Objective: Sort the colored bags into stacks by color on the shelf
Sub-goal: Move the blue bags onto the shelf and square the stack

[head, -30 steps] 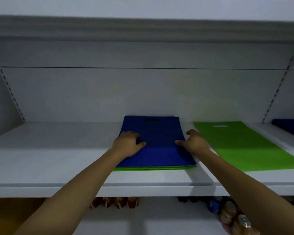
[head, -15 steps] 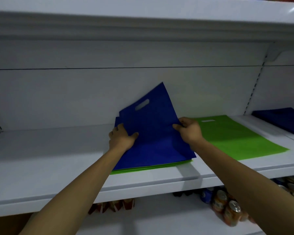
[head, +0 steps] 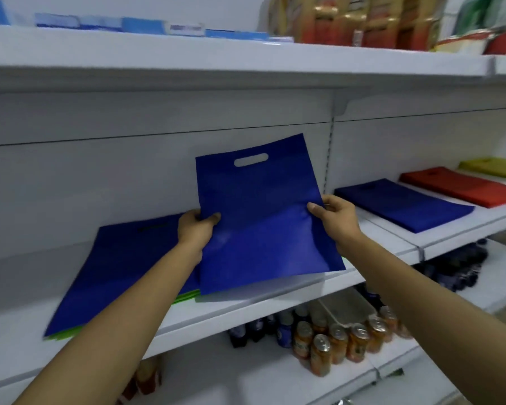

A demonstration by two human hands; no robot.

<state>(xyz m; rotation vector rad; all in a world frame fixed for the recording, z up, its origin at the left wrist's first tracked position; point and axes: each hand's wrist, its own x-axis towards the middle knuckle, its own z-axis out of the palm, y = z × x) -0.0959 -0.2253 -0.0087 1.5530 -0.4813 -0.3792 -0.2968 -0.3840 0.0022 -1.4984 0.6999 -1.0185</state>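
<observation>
Change over the last sec: the blue bag (head: 263, 217) was lying flat on top of the mixed pile (head: 120, 273) w/ both hands on it. Then its far end tipped up. Now it's fully off the pile, held in the air just above the pile's right edge, handle slot at top, lower half sagging toward the person.

L hand (head: 195, 228) pinches the bag's left edge, thumb in front, other fingers (head: 214, 217) curled behind. R hand (head: 338, 219) grips the right edge the same way. Both sets of fingers are closed on the bag, neither free.

The pile now has another blue bag on top, w/ green edges (head: 187, 296) poking out underneath at the front. So it's still mixed, more sorting left there.

The view has also swung right. Well right of the pile, on the same shelf (head: 246, 312), a blue stack (head: 403, 206) now shows, then a red stack (head: 462, 187), & a yellow stack (head: 494, 168) farthest from the pile.

Meaning for the task: the pick looks done & the bag is in transit. Prob. destination is the blue stack, since the colour matches. Next move needs a carry to the right, then laying it flat w/ edges squared. The bag looks thin & floppy, so the risk is it folds or lands skewed.

The green bag that lay just right of the pile isn't visible now, likely behind the held bag. Drink cans (head: 336, 343) sit on the level below the pile, not involved.
</observation>
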